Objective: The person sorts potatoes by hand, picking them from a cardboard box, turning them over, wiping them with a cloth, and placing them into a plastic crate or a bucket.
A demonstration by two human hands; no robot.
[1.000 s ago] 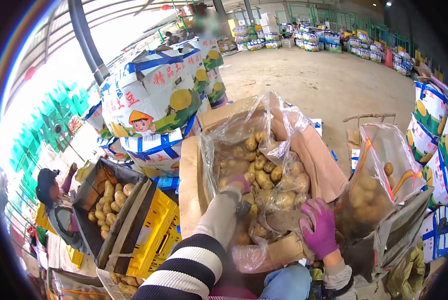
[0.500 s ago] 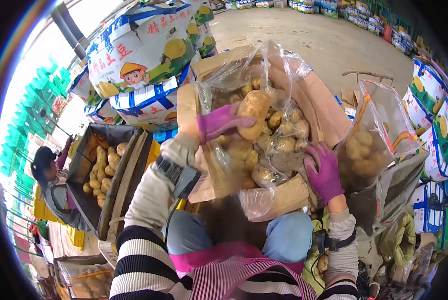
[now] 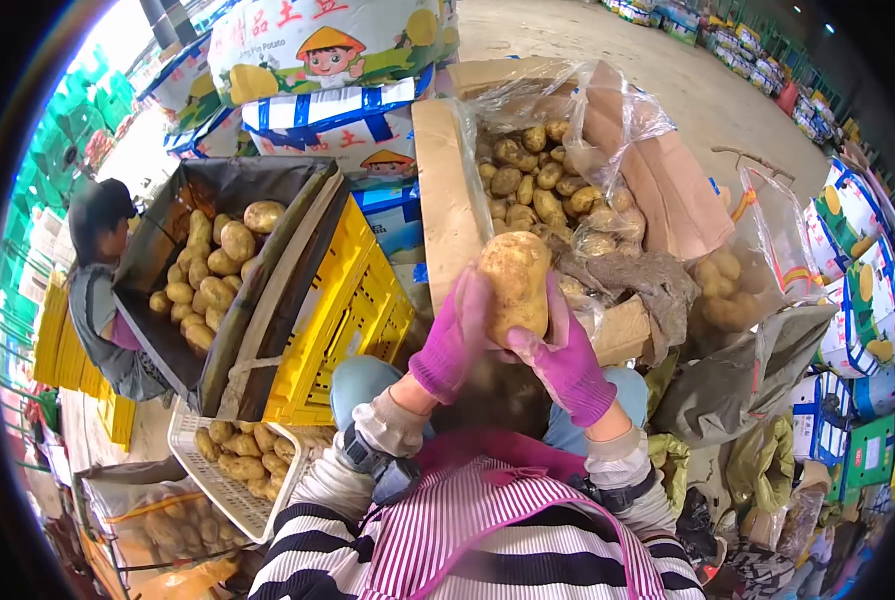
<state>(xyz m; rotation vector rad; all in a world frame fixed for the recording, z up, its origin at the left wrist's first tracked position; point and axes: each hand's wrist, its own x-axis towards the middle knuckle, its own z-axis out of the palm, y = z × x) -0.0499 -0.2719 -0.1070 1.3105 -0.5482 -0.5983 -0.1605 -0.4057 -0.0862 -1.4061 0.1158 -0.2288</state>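
Observation:
A large, pale-brown potato (image 3: pixel 517 284) is gripped between my two purple-gloved hands, just in front of the open box. My left hand (image 3: pixel 456 338) presses on its left side, and my right hand (image 3: pixel 568 362) supports its right side and lower end. Behind it stands a cardboard box (image 3: pixel 441 200) lined with clear plastic, where many smaller potatoes (image 3: pixel 543 190) lie heaped. A grey-brown cloth (image 3: pixel 648 285) lies over the box's near right corner.
At left, a dark-lined bin (image 3: pixel 148 270) of potatoes rests against a yellow crate (image 3: pixel 343 320); a person (image 3: pixel 103 270) is beside it. Below is a white basket (image 3: pixel 190 440) of potatoes. Printed potato cartons (image 3: pixel 333 130) are stacked behind. A clear bag (image 3: pixel 758 240) with potatoes stands right.
The large potato has come from over the box towards my body. My right hand has left the box edge and joined my left on the potato. The view has turned left.

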